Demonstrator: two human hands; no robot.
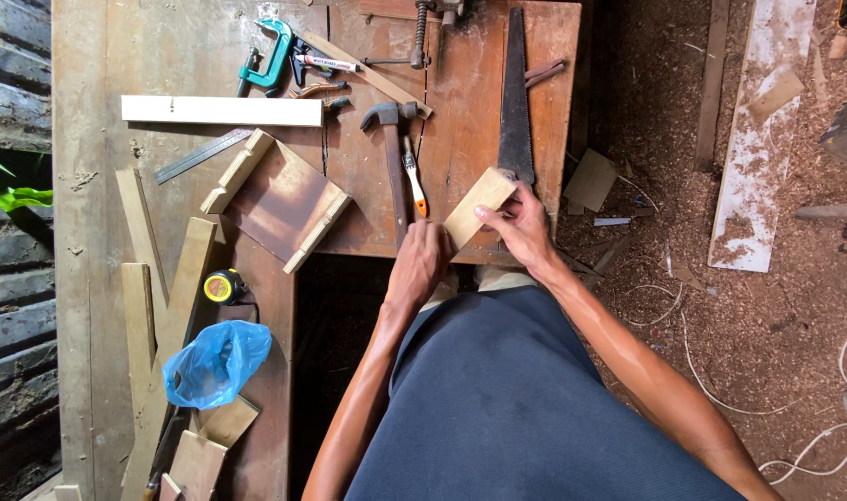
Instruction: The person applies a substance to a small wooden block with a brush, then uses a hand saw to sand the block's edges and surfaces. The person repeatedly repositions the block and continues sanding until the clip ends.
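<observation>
The right hand [521, 227] is pinching a small light wood block [479, 206], with its fingers closed on the block's near edge. The left hand [421, 260] is curling against the block's near end, touching it. A hand saw [515, 102] is lying just beyond the block. A hammer [393, 153] is lying past the left hand on the workbench [163, 56].

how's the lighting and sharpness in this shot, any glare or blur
Head view: soft, even daylight, no harsh glare; tools on the workbench look sharp. A deep shadow fills the gap below the bench edge. The wood block held by the left hand and right hand is crisp.
</observation>
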